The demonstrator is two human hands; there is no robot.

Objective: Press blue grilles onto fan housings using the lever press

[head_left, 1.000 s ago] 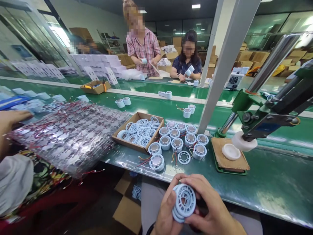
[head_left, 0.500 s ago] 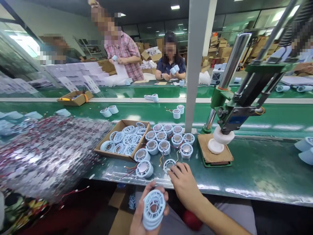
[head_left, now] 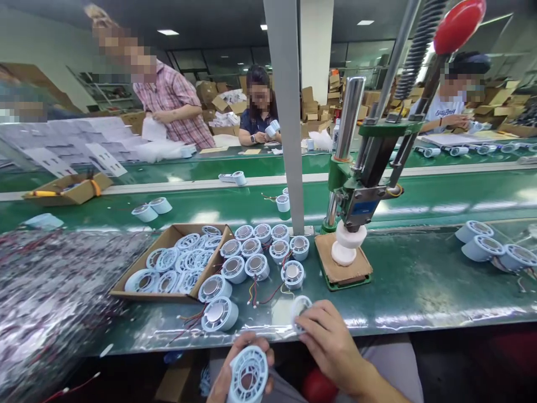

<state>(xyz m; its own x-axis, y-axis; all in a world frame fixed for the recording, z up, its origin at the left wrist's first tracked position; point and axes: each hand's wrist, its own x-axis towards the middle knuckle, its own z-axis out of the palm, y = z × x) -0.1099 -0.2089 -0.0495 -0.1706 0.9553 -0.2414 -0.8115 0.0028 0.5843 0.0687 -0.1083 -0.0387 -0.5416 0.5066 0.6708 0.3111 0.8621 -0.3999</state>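
My left hand (head_left: 226, 375) is wrapped around a small stack of pale blue plastic slotted rings (head_left: 250, 372), held up low in front of the bench edge. Between the fingertips of my right hand (head_left: 331, 341) is a single pale blue ring (head_left: 300, 309), slightly blurred, just over the front of the green bench. Left of it stand several round blue fan housings (head_left: 220, 314) with silver centres and thin red and yellow wires. An open cardboard box (head_left: 168, 298) beside them holds many more loose rings.
A green hand press (head_left: 367, 193) with white pads and a red knob stands right of the post (head_left: 289, 123). More housings (head_left: 482, 247) sit far right. Bubble-wrapped parts (head_left: 54, 302) cover the left. Several co-workers (head_left: 260, 112) are across the bench.
My right hand has drawn the single ring up from the bench and nearer to me. My left hand keeps its stack of rings. The view has turned to the right.
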